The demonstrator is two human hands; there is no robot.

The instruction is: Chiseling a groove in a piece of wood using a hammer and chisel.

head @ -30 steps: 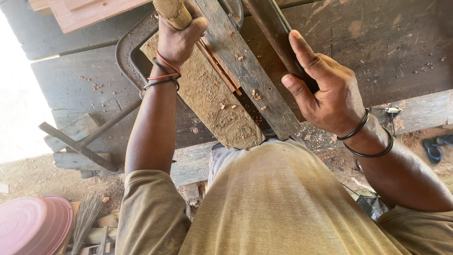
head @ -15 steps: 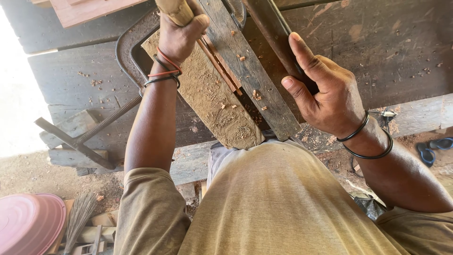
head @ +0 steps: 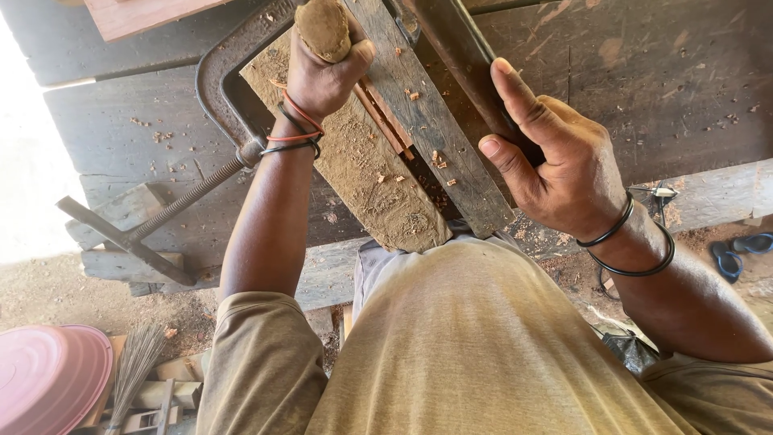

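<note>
Grey plank (head: 439, 129) sits dead centre on the bench (head: 668, 97), long axis running 11 to 5 o'clock, near end at our belly. Our left hand (head: 322, 72) is fisted round a worn wooden handle (head: 322, 28) at 11 o'clock. Our right hand (head: 555, 161) at 2 o'clock wraps a dark metal bar (head: 455, 56), fingers straight, and lies nearer the plank's near end. C-clamp (head: 217, 105) bites in from 9 o'clock, its screw (head: 173, 205) pointing toward 8. Pink lid (head: 48, 374) at 7 o'clock.

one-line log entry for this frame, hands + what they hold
left hand: gripping wooden tool handle | right hand: wrapped on dark bar | plank: held by C-clamp | wood chips on plank
</note>
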